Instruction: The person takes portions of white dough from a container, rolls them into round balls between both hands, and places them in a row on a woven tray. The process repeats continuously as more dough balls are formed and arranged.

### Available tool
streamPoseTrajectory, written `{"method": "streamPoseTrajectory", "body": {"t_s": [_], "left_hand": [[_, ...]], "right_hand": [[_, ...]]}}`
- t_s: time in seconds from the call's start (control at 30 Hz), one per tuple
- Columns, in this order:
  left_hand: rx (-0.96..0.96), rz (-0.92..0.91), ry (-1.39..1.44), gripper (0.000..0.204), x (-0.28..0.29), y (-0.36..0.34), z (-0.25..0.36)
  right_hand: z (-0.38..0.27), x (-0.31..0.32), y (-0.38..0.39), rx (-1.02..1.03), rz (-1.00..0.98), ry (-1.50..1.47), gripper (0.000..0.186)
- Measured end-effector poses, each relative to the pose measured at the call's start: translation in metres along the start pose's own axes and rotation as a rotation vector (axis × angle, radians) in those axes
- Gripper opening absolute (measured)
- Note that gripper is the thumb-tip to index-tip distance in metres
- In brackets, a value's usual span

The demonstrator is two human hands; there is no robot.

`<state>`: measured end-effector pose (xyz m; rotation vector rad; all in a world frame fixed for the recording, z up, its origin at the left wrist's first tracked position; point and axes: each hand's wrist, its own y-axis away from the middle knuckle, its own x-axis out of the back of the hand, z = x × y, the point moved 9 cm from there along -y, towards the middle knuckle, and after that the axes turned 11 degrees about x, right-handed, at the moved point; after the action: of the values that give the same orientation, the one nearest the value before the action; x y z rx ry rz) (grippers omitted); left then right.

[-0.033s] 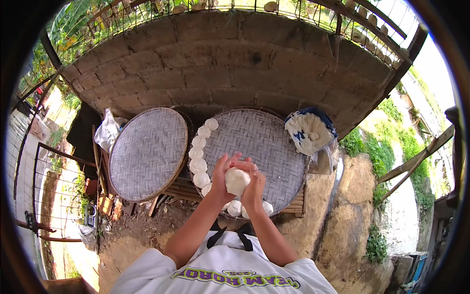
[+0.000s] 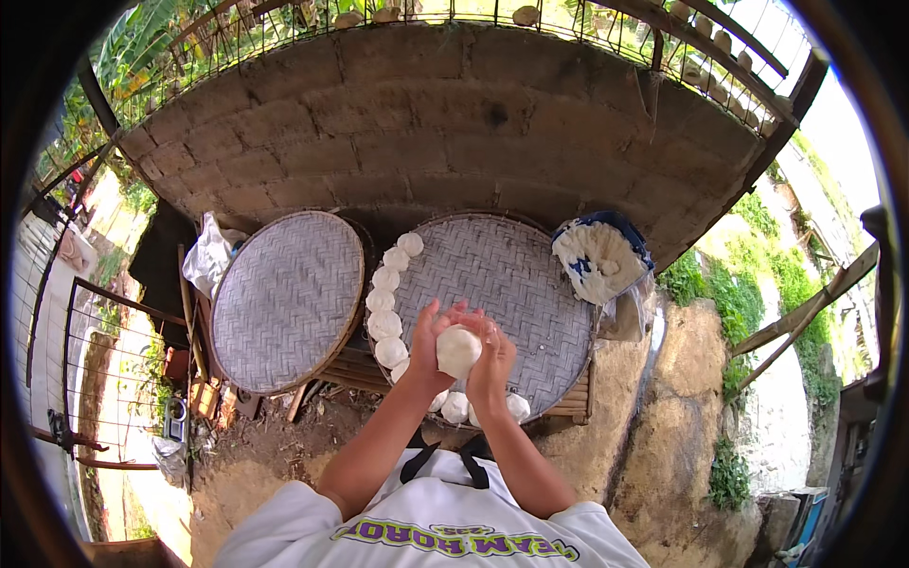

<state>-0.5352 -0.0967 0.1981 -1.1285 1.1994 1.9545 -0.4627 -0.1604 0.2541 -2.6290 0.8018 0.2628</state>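
Head view of two bare hands shaping a white dough ball [image 2: 458, 350] above a round woven tray [image 2: 530, 275]. Left hand [image 2: 428, 352] cups the ball from the left, its fingers [image 2: 437, 317] curled up around the ball's side; right hand [image 2: 492, 358] presses against the ball from the right, fingers [image 2: 488, 329] bent over its top. Both sets of fingers are clamped on the ball, which sits between the palms, over the near part of the tray.

A curved row of finished white dough balls [image 2: 386, 303] lies along the tray's left rim, and a few more [image 2: 456, 407] lie at its near edge, just below the wrists. A second woven tray [image 2: 284, 298] lies just beside the first on the left, tilted slightly. Both trays lie on a low wooden slatted frame [image 2: 573, 402]. At the first tray's right rim sits a blue bowl of white dough [image 2: 598, 260]. A white plastic bag [image 2: 206, 257] lies at the second tray's far left edge. A brick wall [image 2: 445, 114] rises behind.
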Motion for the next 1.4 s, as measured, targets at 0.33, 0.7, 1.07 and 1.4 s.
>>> {"method": "streamPoseTrajectory", "body": {"t_s": [0.33,0.7,1.07,1.4], "left_hand": [[0.117,-0.139,-0.145,0.041,0.075,-0.046,0.087],[-0.135,0.148,-1.113,0.035,0.130,-0.262,0.238],[0.509,0.384,-0.997,0.064,0.226,-0.415,0.328],[0.572,0.269,-0.938,0.046,0.258,-0.457,0.334]], "right_hand": [[0.142,-0.037,-0.018,-0.424,0.443,-0.440,0.065],[0.353,-0.035,-0.187,-0.644,0.529,-0.560,0.059],[0.506,-0.036,-0.319,-0.670,0.288,-0.105,0.053],[0.523,-0.033,-0.347,-0.574,0.197,0.558,0.058]]}}
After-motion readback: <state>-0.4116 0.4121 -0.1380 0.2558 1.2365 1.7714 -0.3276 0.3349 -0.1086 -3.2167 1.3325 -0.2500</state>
